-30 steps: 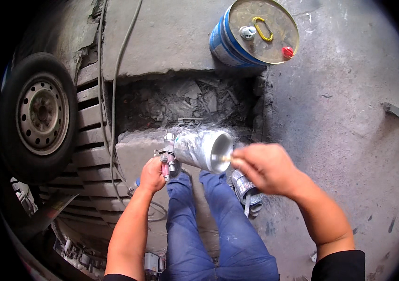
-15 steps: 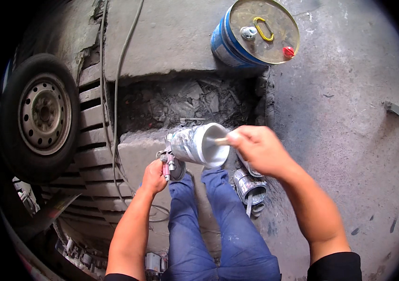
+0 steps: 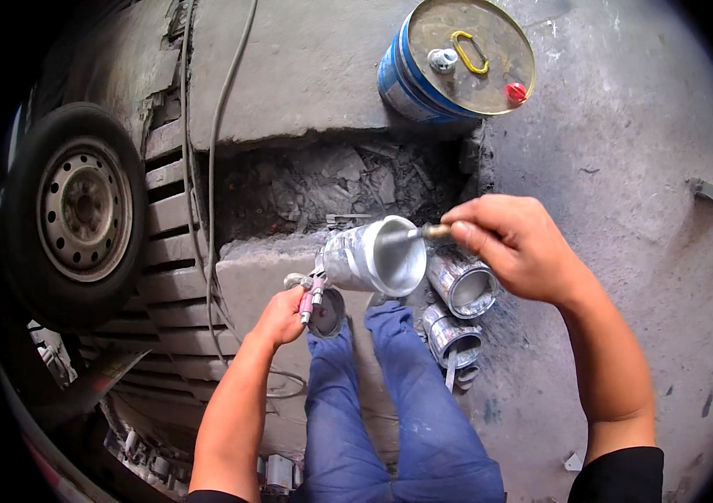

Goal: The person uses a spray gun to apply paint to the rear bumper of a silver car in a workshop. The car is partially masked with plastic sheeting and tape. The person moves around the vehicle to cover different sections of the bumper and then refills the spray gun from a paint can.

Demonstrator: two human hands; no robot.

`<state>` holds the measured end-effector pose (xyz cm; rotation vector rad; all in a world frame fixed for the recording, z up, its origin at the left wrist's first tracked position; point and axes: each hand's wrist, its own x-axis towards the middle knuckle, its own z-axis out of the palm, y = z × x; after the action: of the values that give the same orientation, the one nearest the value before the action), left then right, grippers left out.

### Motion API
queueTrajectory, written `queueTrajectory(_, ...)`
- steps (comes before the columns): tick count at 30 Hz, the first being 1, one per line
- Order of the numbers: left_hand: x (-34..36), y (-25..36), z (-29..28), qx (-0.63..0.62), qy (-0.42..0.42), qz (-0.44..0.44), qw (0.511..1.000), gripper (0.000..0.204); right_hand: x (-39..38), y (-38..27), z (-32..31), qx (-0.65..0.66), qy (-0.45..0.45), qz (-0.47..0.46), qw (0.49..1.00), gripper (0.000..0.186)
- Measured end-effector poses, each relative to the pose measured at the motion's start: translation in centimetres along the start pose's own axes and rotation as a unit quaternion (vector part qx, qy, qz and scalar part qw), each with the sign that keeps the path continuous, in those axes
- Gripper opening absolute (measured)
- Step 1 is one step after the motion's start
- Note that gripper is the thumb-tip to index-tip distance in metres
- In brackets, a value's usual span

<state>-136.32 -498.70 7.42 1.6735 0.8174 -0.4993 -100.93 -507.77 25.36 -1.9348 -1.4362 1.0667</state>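
My left hand (image 3: 279, 320) is closed around a spray gun (image 3: 312, 303) with pinkish metal fittings; its grip is mostly hidden by the fingers. Beside the fittings a dark round lid (image 3: 328, 315) hangs below the paint-smeared cup (image 3: 346, 258). The cup lies tilted on its side, its pale mouth turned to the right. My right hand (image 3: 514, 245), closed, pinches the end of a brush (image 3: 435, 232) with a light brown handle. The brush's grey end reaches inside the cup, against its whitish inner wall.
Two paint-stained cans (image 3: 467, 289) stand right of my legs, the nearer with a flat stick (image 3: 450, 369) in it. A blue drum (image 3: 490, 38) is at the back. A rubble-filled pit (image 3: 331, 180) lies ahead. Hoses (image 3: 212, 168) and a wheel (image 3: 80, 197) are left.
My right hand has moved right and a little up, pulling the brush partly out, so more of its handle shows. The cup has shifted slightly right.
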Motion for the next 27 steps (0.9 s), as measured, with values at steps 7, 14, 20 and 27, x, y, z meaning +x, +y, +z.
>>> queueTrajectory(7, 0.2, -0.3, -0.3, -0.029, -0.062, -0.003, 0.998, 0.014, -0.5, 0.4, -2.2, -0.168, -0.036, -0.029, 0.985, 0.010)
queueTrajectory(14, 0.1, 0.2, -0.5, -0.075, -0.098, -0.028, 0.992, 0.016, -0.5, -0.2, -2.8, -0.121, -0.120, -0.039, 0.985, 0.008)
queueTrajectory(20, 0.0, 0.8, -0.1, -0.121, -0.115, -0.004, 0.986, 0.014, 2.0, -1.5, -2.0, -0.079, -0.110, -0.103, 0.985, 0.007)
queueTrajectory(27, 0.1, 1.4, -0.4, -0.084, -0.125, 0.007, 0.989, 0.012, 2.1, 0.1, -3.4, -0.171, -0.035, -0.068, 0.982, 0.008)
